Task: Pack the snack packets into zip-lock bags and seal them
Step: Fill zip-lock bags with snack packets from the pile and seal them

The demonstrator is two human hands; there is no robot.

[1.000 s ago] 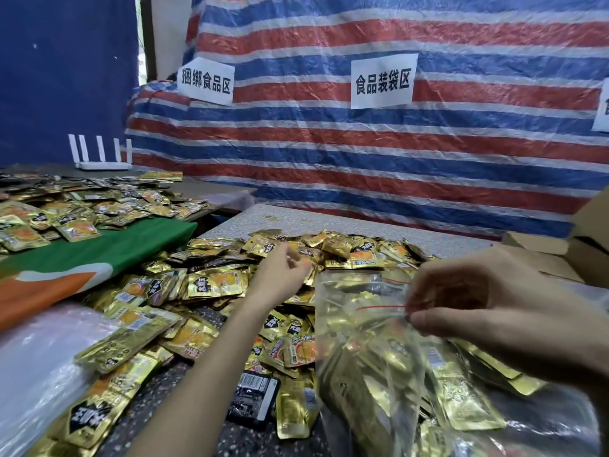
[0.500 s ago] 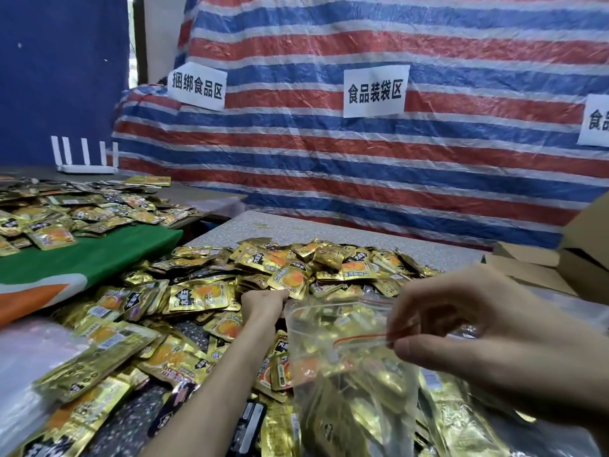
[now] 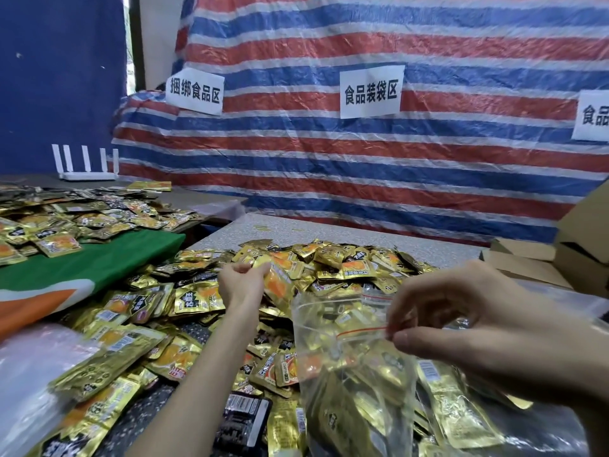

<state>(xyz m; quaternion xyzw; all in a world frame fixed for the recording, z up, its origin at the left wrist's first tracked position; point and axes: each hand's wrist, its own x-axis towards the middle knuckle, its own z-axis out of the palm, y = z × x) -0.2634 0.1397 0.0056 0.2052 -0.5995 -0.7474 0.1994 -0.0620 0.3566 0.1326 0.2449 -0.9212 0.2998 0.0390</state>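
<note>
Soft, even indoor light with faint shadows; daylight enters through a gap (image 3: 130,34) at upper left. The foil packets (image 3: 356,268) throw small glints. Edges bow from the wide lens; the right hand (image 3: 487,334) and the lower-left corner blur.

Zip-lock bag (image 3: 346,357) before packet heap (image 3: 329,262), cardboard boxes (image 3: 527,265) far right, tarp (image 3: 362,166) behind

My left hand (image 3: 242,282) is bare. The forearm (image 3: 197,374) behind it is bare too, uncovered all the way down to the bottom edge of the view, and it looks long and slim through the wide lens. My right hand (image 3: 478,331) is also bare. It shows much larger and softer in focus, and its wrist (image 3: 593,384) is uncovered out to the right edge. The nails on both are too blurred to describe.
</note>
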